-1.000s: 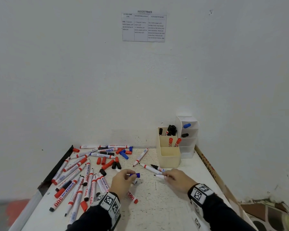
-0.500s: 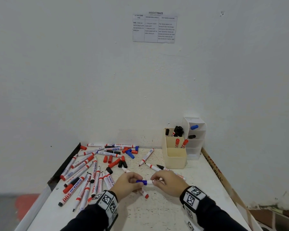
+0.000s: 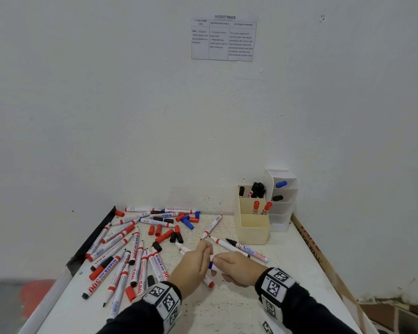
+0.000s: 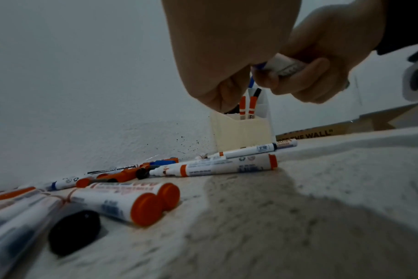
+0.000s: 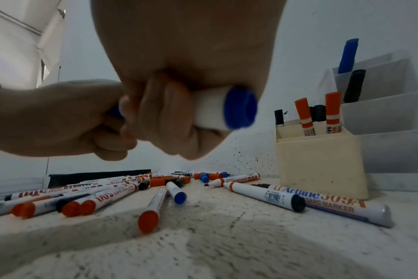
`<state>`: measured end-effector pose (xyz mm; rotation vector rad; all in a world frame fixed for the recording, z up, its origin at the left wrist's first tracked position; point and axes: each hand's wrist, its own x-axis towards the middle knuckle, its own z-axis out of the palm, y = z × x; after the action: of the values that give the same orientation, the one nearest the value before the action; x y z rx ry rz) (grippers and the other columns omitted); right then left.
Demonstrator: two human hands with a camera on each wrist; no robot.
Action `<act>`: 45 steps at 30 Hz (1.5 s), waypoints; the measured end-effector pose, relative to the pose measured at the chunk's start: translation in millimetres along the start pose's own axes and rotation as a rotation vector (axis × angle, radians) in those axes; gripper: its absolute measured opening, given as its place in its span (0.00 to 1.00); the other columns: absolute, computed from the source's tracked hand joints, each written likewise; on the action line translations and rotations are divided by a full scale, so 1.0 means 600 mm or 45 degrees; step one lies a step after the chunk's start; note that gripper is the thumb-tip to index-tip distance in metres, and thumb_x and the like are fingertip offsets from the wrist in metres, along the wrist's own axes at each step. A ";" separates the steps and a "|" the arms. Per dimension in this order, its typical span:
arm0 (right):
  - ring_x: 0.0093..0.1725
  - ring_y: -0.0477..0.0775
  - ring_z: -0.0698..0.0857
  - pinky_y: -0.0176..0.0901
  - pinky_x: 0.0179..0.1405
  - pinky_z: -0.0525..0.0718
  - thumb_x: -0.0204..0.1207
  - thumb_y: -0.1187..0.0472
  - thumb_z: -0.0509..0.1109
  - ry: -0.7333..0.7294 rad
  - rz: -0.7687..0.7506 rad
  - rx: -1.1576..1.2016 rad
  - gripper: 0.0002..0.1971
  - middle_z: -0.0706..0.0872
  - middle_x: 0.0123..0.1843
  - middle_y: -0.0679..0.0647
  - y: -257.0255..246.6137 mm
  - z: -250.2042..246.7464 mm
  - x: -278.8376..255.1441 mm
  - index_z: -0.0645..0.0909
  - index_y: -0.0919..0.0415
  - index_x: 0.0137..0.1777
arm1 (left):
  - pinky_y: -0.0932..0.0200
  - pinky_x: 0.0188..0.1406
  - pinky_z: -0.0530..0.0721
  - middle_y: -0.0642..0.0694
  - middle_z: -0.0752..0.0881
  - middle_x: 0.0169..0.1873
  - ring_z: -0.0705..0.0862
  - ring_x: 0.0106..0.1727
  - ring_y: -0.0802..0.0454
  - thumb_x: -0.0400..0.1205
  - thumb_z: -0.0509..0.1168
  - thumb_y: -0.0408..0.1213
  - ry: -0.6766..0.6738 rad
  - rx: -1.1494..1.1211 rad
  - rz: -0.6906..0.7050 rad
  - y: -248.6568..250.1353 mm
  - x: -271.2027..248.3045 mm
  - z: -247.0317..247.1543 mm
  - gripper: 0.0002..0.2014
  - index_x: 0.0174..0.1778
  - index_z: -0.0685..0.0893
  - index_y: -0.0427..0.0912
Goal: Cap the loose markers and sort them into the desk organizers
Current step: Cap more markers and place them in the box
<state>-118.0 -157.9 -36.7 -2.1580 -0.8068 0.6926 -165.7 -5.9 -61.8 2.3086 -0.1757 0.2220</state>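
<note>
Both hands meet over the middle of the table point(image 3: 227, 309). My right hand point(image 3: 237, 267) grips the white barrel of a blue marker point(image 5: 212, 111), whose blue end cap faces the right wrist camera. My left hand point(image 3: 196, 261) pinches the blue cap point(image 3: 211, 265) on the marker's tip; only a sliver of blue shows between the hands. In the left wrist view my left hand point(image 4: 227, 56) meets my right hand point(image 4: 322, 62) around the barrel point(image 4: 284, 65). A cream organizer point(image 3: 252, 231) with red and black markers and a white tiered organizer point(image 3: 284, 210) stand at the back right.
Many uncapped red, black and blue markers point(image 3: 130, 256) lie on the left half of the table, with loose caps point(image 3: 164, 233) behind them. Two markers point(image 3: 249, 250) lie just beyond my right hand. A cardboard strip point(image 3: 309, 247) runs along the table's right edge.
My right hand lifted a marker off the table and brought it to the blue cap in my left hand. The hands have since pressed closer, hiding most of the cap.
</note>
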 end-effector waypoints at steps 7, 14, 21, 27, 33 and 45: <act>0.38 0.40 0.75 0.30 0.38 0.72 0.82 0.57 0.59 0.554 -0.062 -0.177 0.07 0.77 0.40 0.45 0.022 -0.039 0.018 0.76 0.49 0.43 | 0.65 0.38 0.75 0.51 0.81 0.43 0.79 0.41 0.57 0.87 0.47 0.47 0.159 -0.039 -0.403 -0.006 0.033 0.006 0.15 0.61 0.72 0.44; 0.32 0.46 0.78 0.32 0.29 0.75 0.81 0.65 0.61 1.250 -0.176 -0.070 0.17 0.77 0.36 0.49 0.036 -0.137 0.015 0.63 0.59 0.66 | 0.58 0.53 0.78 0.45 0.81 0.54 0.81 0.52 0.50 0.85 0.53 0.47 -0.320 0.341 -0.706 -0.046 0.033 0.002 0.13 0.62 0.72 0.47; 0.50 0.46 0.75 0.31 0.51 0.69 0.80 0.67 0.61 1.165 -0.073 -0.292 0.11 0.78 0.57 0.58 0.086 -0.145 0.044 0.75 0.64 0.61 | 0.62 0.47 0.77 0.48 0.78 0.49 0.78 0.46 0.52 0.81 0.61 0.46 -0.281 0.306 -0.699 -0.051 0.025 0.009 0.09 0.52 0.70 0.49; 0.57 0.52 0.80 0.35 0.56 0.73 0.79 0.69 0.61 1.129 -0.009 -0.328 0.15 0.82 0.60 0.57 0.110 -0.121 0.053 0.76 0.62 0.65 | 0.65 0.46 0.76 0.49 0.79 0.45 0.78 0.44 0.55 0.80 0.62 0.43 -0.224 0.184 -0.692 -0.048 0.025 0.012 0.04 0.46 0.74 0.49; 0.52 0.49 0.78 0.35 0.51 0.76 0.74 0.71 0.67 1.387 -0.148 -0.410 0.12 0.78 0.58 0.57 0.082 -0.091 0.061 0.79 0.65 0.57 | 0.61 0.46 0.82 0.47 0.79 0.45 0.77 0.42 0.53 0.78 0.64 0.40 -0.117 0.149 -0.829 -0.055 0.027 0.009 0.05 0.43 0.73 0.47; 0.69 0.50 0.73 0.42 0.71 0.69 0.80 0.61 0.59 0.243 -0.090 -0.503 0.16 0.77 0.69 0.50 -0.030 0.028 0.196 0.78 0.53 0.66 | 0.58 0.39 0.86 0.45 0.81 0.46 0.84 0.41 0.52 0.78 0.66 0.38 0.271 -0.151 -0.939 -0.111 0.001 -0.126 0.16 0.58 0.69 0.45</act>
<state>-57.8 -56.5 -59.2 -2.4847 -0.9737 0.2999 -160.0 94.6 -58.0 2.0599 0.7382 0.0715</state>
